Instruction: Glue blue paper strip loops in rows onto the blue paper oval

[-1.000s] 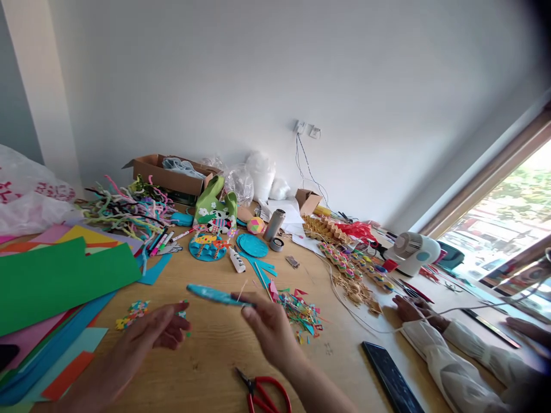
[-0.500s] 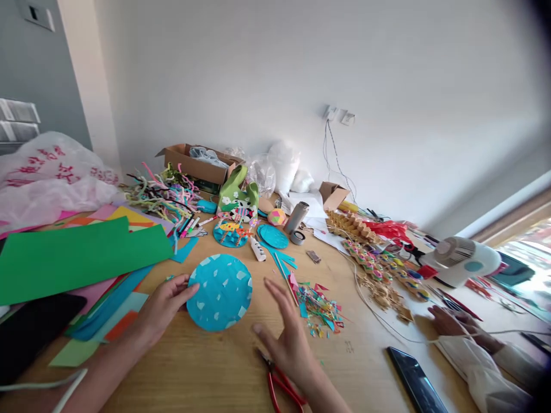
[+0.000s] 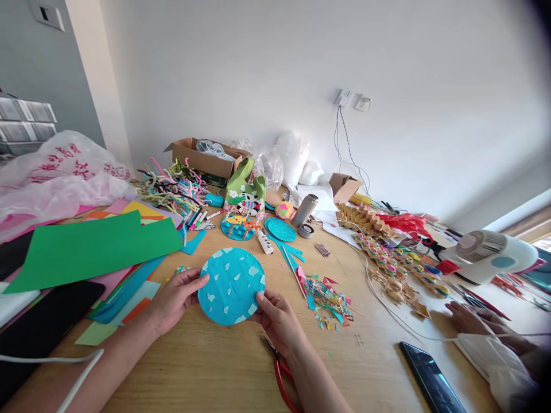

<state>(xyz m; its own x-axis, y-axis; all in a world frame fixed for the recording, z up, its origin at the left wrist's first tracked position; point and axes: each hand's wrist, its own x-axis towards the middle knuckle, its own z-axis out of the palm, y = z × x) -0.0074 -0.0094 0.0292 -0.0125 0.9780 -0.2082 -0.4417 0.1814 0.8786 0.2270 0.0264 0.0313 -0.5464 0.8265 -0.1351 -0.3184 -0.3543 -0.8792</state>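
Observation:
A round blue paper disc [image 3: 232,287] with pale torn patches is held up over the wooden table, its face towards me. My left hand [image 3: 183,295] pinches its left edge, thumb in front and fingers behind. At the lower right edge my right hand [image 3: 278,318] grips it too, thumb on the face, the other fingers partly hidden behind. Red-handled pliers [image 3: 282,376] lie under my right forearm, partly covered. Beyond the disc lie a white glue bottle [image 3: 266,243], more blue discs [image 3: 280,229] and a blue disc with decorated cutouts [image 3: 238,226].
Green paper sheets [image 3: 94,246] cover coloured paper at left. Paper scraps [image 3: 329,301] lie right of my hands, near a phone [image 3: 430,376]. A steel flask [image 3: 305,210] stands at the back. Another person's hands [image 3: 471,318] rest at far right, near a white fan-like device [image 3: 486,255].
My right hand, open and apart from the disc before, has moved left and taken hold of its right edge. The left hand keeps its hold. The view has shifted slightly left.

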